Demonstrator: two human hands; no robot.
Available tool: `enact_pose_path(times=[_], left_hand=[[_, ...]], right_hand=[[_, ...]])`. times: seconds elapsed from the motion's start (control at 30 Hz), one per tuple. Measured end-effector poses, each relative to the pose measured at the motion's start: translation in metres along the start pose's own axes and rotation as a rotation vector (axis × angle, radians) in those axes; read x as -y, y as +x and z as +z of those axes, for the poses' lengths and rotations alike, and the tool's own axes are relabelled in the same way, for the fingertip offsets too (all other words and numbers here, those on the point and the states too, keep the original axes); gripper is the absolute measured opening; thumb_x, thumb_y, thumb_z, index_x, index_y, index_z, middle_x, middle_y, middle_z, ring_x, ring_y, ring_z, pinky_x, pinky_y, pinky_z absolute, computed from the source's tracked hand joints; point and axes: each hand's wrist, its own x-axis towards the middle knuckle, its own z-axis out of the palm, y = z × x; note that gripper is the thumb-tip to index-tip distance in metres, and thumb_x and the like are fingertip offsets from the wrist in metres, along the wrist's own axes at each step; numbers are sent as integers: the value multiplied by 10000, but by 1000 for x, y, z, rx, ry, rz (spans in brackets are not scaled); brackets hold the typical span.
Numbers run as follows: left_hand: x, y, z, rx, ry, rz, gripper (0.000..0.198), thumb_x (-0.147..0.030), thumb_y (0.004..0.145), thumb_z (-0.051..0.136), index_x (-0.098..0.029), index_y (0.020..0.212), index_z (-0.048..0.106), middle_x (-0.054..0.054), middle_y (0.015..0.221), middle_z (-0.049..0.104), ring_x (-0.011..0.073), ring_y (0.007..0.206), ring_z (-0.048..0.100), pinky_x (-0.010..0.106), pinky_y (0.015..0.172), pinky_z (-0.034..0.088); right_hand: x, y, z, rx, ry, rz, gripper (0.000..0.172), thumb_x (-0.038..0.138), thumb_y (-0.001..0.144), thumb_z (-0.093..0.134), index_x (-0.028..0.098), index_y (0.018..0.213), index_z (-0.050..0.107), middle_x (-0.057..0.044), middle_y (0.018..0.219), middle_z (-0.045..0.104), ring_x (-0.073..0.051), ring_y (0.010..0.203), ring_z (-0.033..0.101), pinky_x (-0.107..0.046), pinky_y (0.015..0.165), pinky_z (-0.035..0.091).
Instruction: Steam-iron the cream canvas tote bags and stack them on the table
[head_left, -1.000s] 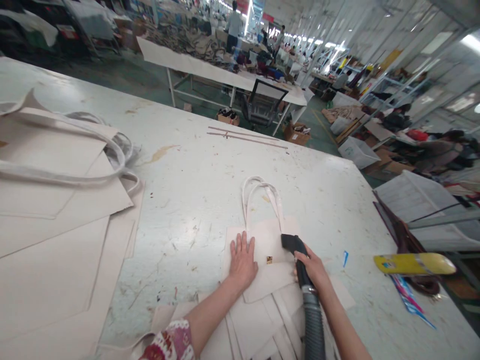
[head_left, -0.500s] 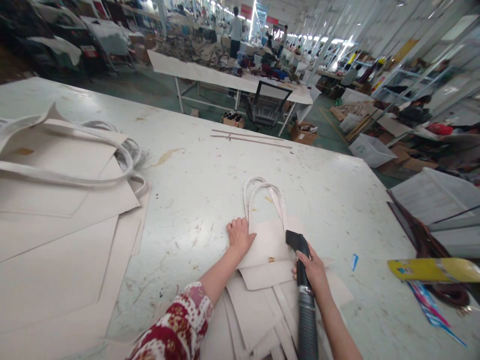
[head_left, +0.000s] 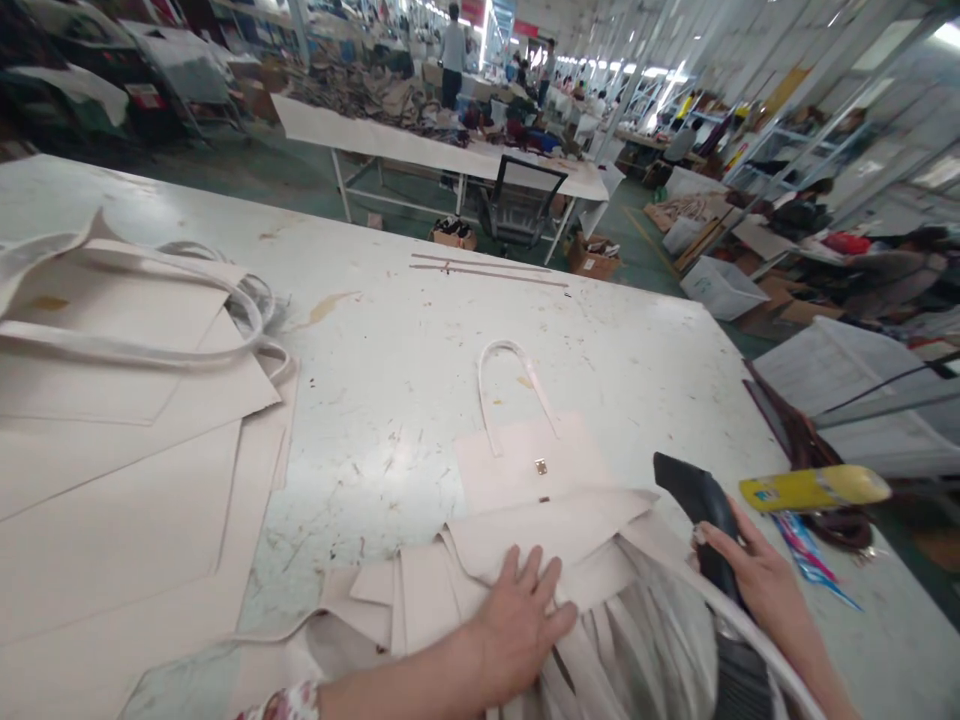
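Observation:
A cream bag panel point(head_left: 510, 455) with a looped handle point(head_left: 504, 348) and a small metal clasp plate lies flat on the white table. Over its near part, more cream material point(head_left: 547, 530) is folded toward me in loose layers. My left hand point(head_left: 525, 620) rests on these layers, palm down, with fingers spread. To the right, my right hand point(head_left: 757, 570) grips a black hose nozzle point(head_left: 697, 490), held off to the side of the panel. Its ribbed hose point(head_left: 739, 680) runs down out of view, partly behind a pale strap.
Stacked cream bag pieces with handles point(head_left: 127, 420) cover the table's left side. A yellow spray can point(head_left: 814, 487) and dark straps point(head_left: 832, 510) lie at the right edge. Two thin brown strips point(head_left: 487, 270) lie near the far edge. Beyond stands an office chair point(head_left: 521, 200).
My left hand has moved from the bag's upper left edge down onto the layers. The top bag piece has come toward me, uncovering the clasp panel. The nozzle has moved right, away from it.

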Motion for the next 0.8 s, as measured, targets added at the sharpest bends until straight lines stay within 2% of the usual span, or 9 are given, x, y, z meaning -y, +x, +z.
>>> enact_pose_path(times=[0.1, 0.23, 0.3, 0.37, 0.47, 0.53, 0.6, 0.7, 0.8], left_hand=[[-13, -20, 22, 14, 10, -50, 610, -323, 736, 528, -223, 1302, 323, 145, 1435, 160, 367, 1301, 93, 633, 971, 53], [-11, -39, 45, -1, 42, -92, 551, -262, 785, 444, -241, 1319, 310, 76, 1452, 128, 321, 1320, -13, 663, 956, -38], [-9, -45, 52, -3, 59, -89, 529, -222, 798, 408, -231, 1318, 311, 58, 1453, 128, 298, 1323, -31, 661, 960, -53], [-9, -49, 54, 1, 70, -105, 519, -189, 804, 384, -223, 1316, 311, 50, 1452, 135, 284, 1325, -26, 659, 964, -45], [-12, -55, 50, 31, 61, -123, 522, -175, 807, 374, -237, 1319, 292, 39, 1453, 141, 279, 1324, 14, 663, 964, -10], [-16, -59, 43, 37, 42, -129, 522, -187, 810, 375, -248, 1320, 282, 35, 1451, 153, 280, 1321, 47, 658, 969, 6], [-19, -65, 34, 10, 3, -142, 519, -191, 808, 380, -262, 1314, 287, 36, 1440, 192, 280, 1311, 103, 647, 978, 16], [-13, -70, 23, -116, -116, -192, 532, -177, 775, 414, -235, 1294, 314, 79, 1385, 293, 258, 1266, 233, 570, 1027, 89], [11, -66, 15, -304, -202, -474, 537, -138, 782, 379, -137, 1308, 269, 141, 1346, 309, 220, 1241, 277, 409, 1023, 259]], right_hand=[[-1, -30, -16, 186, -69, 71, 792, 396, 643, 644, 293, 1340, 284, 46, 531, 578, -148, 407, 533, -241, 373, 420], [-22, -47, 13, 455, -146, 190, 746, 363, 684, 584, 266, 1350, 262, 66, 457, 506, -144, 328, 493, -241, 321, 389], [-29, -38, 34, 422, -133, 196, 713, 369, 694, 557, 247, 1342, 285, 66, 446, 497, -148, 325, 498, -239, 314, 384], [-28, -24, 48, 298, -110, 143, 718, 380, 694, 549, 235, 1344, 281, 62, 458, 508, -158, 354, 525, -243, 329, 400], [-16, -18, 56, 175, -133, 19, 752, 382, 694, 549, 213, 1361, 245, 58, 461, 519, -161, 381, 540, -250, 365, 427], [-8, -32, 57, 308, -156, 1, 745, 376, 704, 536, 218, 1366, 235, 50, 488, 544, -153, 387, 534, -250, 374, 427], [-3, -57, 60, 556, -188, 12, 729, 340, 696, 540, 230, 1360, 260, 21, 598, 612, -140, 422, 536, -244, 399, 434], [-2, -92, 74, 811, -273, -28, 714, 260, 653, 552, 229, 1332, 332, -22, 833, 664, -132, 535, 562, -237, 487, 465], [3, -104, 98, 873, -306, -100, 696, 226, 634, 544, 240, 1309, 373, -28, 933, 650, -141, 631, 573, -229, 534, 473]])
